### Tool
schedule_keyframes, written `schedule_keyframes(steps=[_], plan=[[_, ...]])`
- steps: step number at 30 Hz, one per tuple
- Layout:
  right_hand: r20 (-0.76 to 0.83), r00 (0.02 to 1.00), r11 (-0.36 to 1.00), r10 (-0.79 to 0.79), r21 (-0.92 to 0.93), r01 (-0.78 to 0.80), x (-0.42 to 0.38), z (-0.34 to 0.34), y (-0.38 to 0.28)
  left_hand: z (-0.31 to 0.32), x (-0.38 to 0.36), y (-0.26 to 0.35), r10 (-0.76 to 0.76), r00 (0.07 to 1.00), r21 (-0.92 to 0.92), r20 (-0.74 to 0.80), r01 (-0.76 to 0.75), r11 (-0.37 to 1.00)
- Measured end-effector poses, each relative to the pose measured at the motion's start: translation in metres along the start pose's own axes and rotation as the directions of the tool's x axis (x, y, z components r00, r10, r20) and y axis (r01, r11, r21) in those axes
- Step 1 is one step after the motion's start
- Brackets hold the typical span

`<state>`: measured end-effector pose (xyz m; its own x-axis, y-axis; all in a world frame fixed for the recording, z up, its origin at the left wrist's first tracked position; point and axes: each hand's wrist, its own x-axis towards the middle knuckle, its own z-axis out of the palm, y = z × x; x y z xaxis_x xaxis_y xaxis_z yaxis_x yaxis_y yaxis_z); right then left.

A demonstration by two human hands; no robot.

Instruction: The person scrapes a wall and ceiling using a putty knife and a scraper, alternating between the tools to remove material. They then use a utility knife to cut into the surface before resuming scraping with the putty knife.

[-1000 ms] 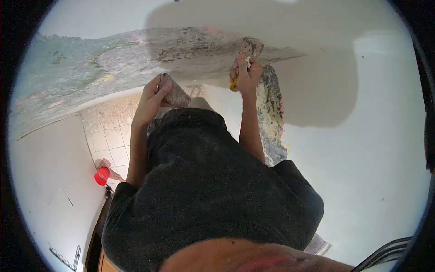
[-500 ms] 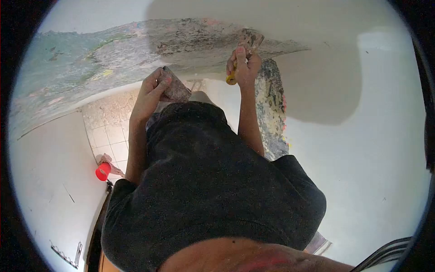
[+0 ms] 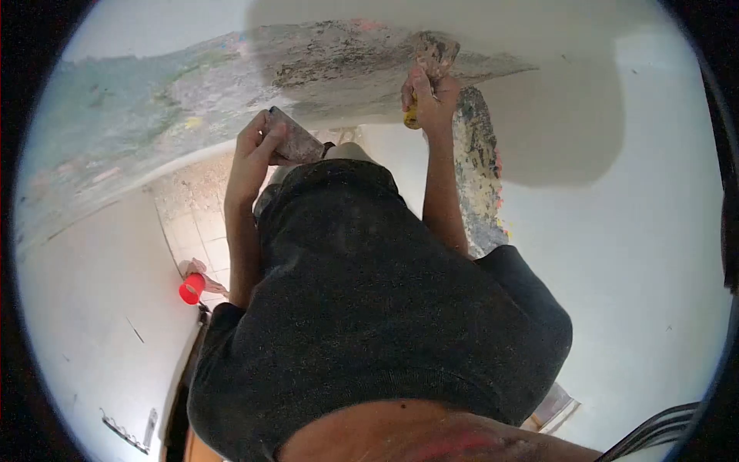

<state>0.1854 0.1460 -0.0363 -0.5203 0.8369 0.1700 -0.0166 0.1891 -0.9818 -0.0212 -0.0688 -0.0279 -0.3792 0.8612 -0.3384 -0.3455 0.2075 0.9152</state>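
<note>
My right hand (image 3: 436, 100) is closed around the yellow handle of a putty knife (image 3: 437, 54). Its smeared blade points up the view and overlaps the rough, stripped patch of wall (image 3: 331, 65). Lower and to the left, my left hand (image 3: 254, 154) grips a flat rectangular plate (image 3: 296, 138), grey-brown and dirty, in front of my waist. The thumb lies across its face, and a dark piece shows at its far end. Grey, pinkish and greenish layers show on the stripped band.
A second stripped strip (image 3: 479, 169) runs down the wall beside my right forearm. Smooth white wall (image 3: 600, 254) lies to the right. At the lower left are a red cup-like container (image 3: 192, 289), floor tiles (image 3: 212, 228) and a hook rack (image 3: 125, 433). Dark cables (image 3: 654, 431) cross the lower right corner.
My right hand and the putty knife have shifted slightly up and right in view. The plate in my left hand has turned a little flatter. The whole view has also shifted somewhat.
</note>
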Motion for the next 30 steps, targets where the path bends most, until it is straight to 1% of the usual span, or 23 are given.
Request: schedule_keyframes(steps=[2,3,4,5,8,9,11,14,15,18,19,21,23,24,25,26,28,29,30], plan=[[0.006,0.994,0.994,0.106,-0.025,-0.106,-0.001,-0.012,0.022,0.0,0.005,0.0,0.022,0.999,0.007,0.03,-0.022,1.0],[0.05,0.982,0.965,0.182,-0.201,-0.168,-0.006,-0.021,0.029,0.0,0.006,-0.002,0.018,0.999,0.02,0.042,-0.019,1.0],[0.085,0.962,0.904,0.26,-0.372,-0.211,-0.006,-0.031,0.034,0.003,0.009,0.002,0.024,0.999,0.031,0.049,-0.025,0.999],[0.105,0.932,0.81,0.348,-0.534,-0.242,-0.007,-0.038,0.04,0.007,0.01,0.008,0.029,0.998,0.05,0.064,-0.033,0.998],[0.163,0.922,0.745,0.351,-0.646,-0.169,-0.019,-0.042,0.04,0.011,0.018,0.013,0.039,0.993,0.01,0.114,-0.041,0.999],[0.146,0.882,0.743,0.448,-0.609,-0.277,-0.021,-0.04,0.029,0.013,0.022,0.015,0.031,0.991,0.033,0.128,-0.035,0.999],[0.143,0.77,0.709,0.622,-0.52,-0.476,-0.025,-0.029,-0.01,0.014,0.028,0.021,0.016,0.989,0.084,0.148,-0.029,0.996],[0.123,0.742,0.704,0.658,-0.45,-0.55,-0.032,-0.026,-0.042,0.028,0.038,0.032,0.017,0.983,0.061,0.182,-0.029,0.998],[0.104,0.752,0.701,0.651,-0.462,-0.543,-0.035,-0.026,-0.044,0.03,0.044,0.033,0.034,0.97,0.062,0.24,-0.05,0.997],[0.053,0.759,0.678,0.649,-0.493,-0.545,-0.042,-0.026,-0.044,0.061,0.06,0.039,-0.079,0.964,0.003,0.254,0.081,0.997],[0.04,0.75,0.662,0.66,-0.504,-0.555,-0.045,-0.028,-0.041,0.077,0.063,0.045,-0.019,0.966,-0.112,0.259,0.05,0.992],[0.014,0.739,0.636,0.674,-0.519,-0.571,-0.051,-0.028,-0.035,0.107,0.067,0.059,0.1,0.963,-0.34,0.25,-0.009,0.941],[-0.023,0.734,0.614,0.679,-0.53,-0.585,-0.058,-0.033,-0.032,0.123,0.06,0.062,0.176,0.979,-0.472,0.1,-0.109,0.875],[-0.038,0.739,0.626,0.673,-0.505,-0.595,-0.063,-0.034,-0.036,0.126,0.054,0.062,0.202,0.979,-0.53,0.018,-0.162,0.833],[-0.05,0.746,0.639,0.664,-0.48,-0.601,-0.068,-0.035,-0.043,0.124,0.049,0.062,0.231,0.967,-0.529,-0.106,-0.251,0.81],[-0.061,0.754,0.656,0.654,-0.45,-0.606,-0.069,-0.035,-0.045,0.12,0.049,0.065,0.26,0.962,-0.518,-0.079,-0.263,0.814],[-0.116,0.79,0.726,0.602,-0.333,-0.602,-0.078,-0.038,-0.032,0.111,0.047,0.069,0.305,0.952,-0.489,-0.025,-0.278,0.827],[-0.143,0.803,0.756,0.578,-0.276,-0.593,-0.083,-0.038,-0.024,0.109,0.043,0.064,0.226,0.972,-0.428,0.056,-0.181,0.885],[-0.163,0.812,0.786,0.56,-0.208,-0.583,-0.084,-0.036,-0.016,0.115,0.044,0.06,0.256,0.964,-0.394,0.068,-0.21,0.895]])
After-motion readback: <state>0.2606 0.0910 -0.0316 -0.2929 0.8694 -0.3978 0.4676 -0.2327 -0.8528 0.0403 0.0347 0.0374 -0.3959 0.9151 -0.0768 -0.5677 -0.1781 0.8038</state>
